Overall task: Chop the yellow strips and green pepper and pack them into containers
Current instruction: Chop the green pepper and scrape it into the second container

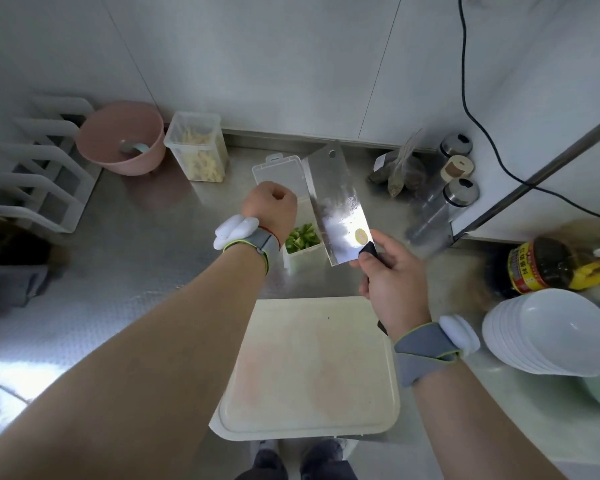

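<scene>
Right hand (392, 275) is gripping the handle of the cleaver (336, 202), fingers wrapped round it. The blade is pointing toward the far wall and tilting over the right edge of the small clear box (302, 263).

Left hand (269, 206) is hovering over that box, back of the hand toward me and fingers curling down out of sight. I cannot tell whether it is pinching anything.

Green pepper pieces (300, 239) are lying chopped inside the box, showing just right of the left wrist. Its hinged lid (279, 169) is lying open on the far side.

Yellow strips (201, 157) are sitting in the tall clear tub (194, 115) at the far left of the counter (136, 271), just beside the pink bowl (122, 136).

Cutting board (309, 368) is lying near me, between both forearms, with only faint stains showing.

At the right I am seeing a stack of white bowls (548, 337), a sauce bottle (548, 265) on its side and spice jars (458, 188) farther back. A white rack (39, 161) is standing at the far left.
</scene>
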Available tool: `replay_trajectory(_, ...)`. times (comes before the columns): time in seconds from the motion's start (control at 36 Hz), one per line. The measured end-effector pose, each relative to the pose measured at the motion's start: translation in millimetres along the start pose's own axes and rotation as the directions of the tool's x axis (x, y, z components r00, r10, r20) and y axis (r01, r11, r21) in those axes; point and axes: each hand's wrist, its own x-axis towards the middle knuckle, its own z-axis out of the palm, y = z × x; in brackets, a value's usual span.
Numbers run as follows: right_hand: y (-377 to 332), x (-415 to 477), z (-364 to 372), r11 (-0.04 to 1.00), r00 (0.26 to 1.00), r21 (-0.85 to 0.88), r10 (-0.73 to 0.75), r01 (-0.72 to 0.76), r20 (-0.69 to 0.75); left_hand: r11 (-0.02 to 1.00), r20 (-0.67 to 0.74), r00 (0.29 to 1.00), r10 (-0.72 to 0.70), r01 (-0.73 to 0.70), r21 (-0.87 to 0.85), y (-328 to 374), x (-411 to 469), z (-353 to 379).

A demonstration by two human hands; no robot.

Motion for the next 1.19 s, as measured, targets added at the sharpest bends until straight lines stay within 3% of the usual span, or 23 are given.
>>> replay_trajectory(0.08, 2, 8, 4, 0.998, 0.997, 0.045, 0.053, -0.051, -0.049, 0.976, 0.026, 0.997, 0.071, -0.075, 0.206, -6, 4, 1)
replay_trajectory(0.17, 2, 16, 11, 0.995, 0.994, 0.059, 0.087, -0.083, -0.066, 0.866, 0.093, 0.981, 0.169, -0.193, 0.462, -9, 10, 1)
replay_trajectory(0.33, 1, 26, 17, 0.99, 0.989, 0.073, 0.129, -0.123, -0.075, 0.679, 0.246, 0.934, 0.261, -0.359, 0.64, 1, 14, -2)
replay_trajectory(0.58, -1, 33, 19, 0.986, 0.986, 0.085, 0.15, -0.143, -0.073, 0.711, 0.243, 0.92, 0.307, -0.392, 0.584, 7, 13, -7)
replay_trajectory(0.69, -3, 31, 16, 0.987, 0.988, 0.082, 0.141, -0.135, -0.069, 0.774, 0.142, 0.894, 0.425, -0.441, 0.455, 7, 0, -7)
replay_trajectory(0.81, 3, 25, 13, 0.986, 0.986, 0.084, 0.15, -0.144, -0.075, 0.746, 0.144, 0.859, 0.491, -0.5, 0.439, -3, -19, -1)
replay_trajectory(0.97, 19, 14, 5, 0.988, 0.985, 0.083, 0.137, -0.129, -0.108, 0.846, 0.027, 0.916, 0.4, -0.38, 0.373, -18, -33, 1)
replay_trajectory(1.08, 22, 7, 6, 0.999, 0.988, -0.04, -0.026, 0.021, -0.152, 0.852, 0.03, 0.912, 0.409, -0.394, 0.345, -17, -50, 6)
replay_trajectory(1.19, 13, 6, 13, 0.976, 0.987, -0.178, -0.144, 0.128, -0.078, 0.946, 0.031, 0.976, 0.216, -0.217, 0.242, -13, -53, 7)
